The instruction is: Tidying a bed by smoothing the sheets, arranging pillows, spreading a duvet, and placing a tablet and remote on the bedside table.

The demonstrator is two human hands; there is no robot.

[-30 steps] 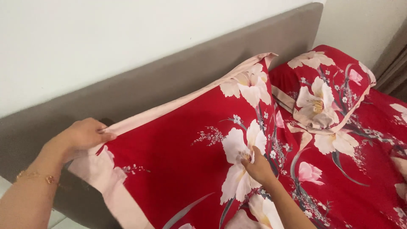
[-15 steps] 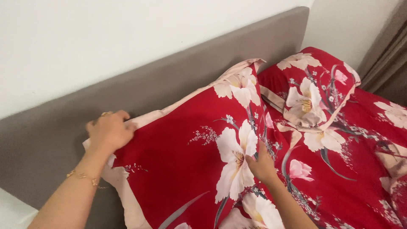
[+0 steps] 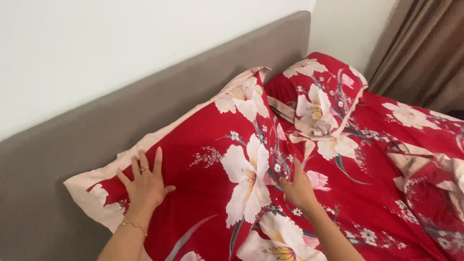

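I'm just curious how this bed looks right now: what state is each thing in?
Near pillow: leaning against the headboard.
Far pillow: propped in the corner.
Left hand: flat, fingers spread on the near pillow.
Right hand: pressing the near pillow's edge.
Bedcover: rumpled at right.
Curtain: hanging.

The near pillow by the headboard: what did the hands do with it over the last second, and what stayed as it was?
The left hand let go of the pale border it was pinching at the near pillow's top corner and now lies flat, fingers spread, on the red face. The pillow has settled lower against the headboard. The right hand stayed at the pillow's right edge; the far pillow lies unchanged.
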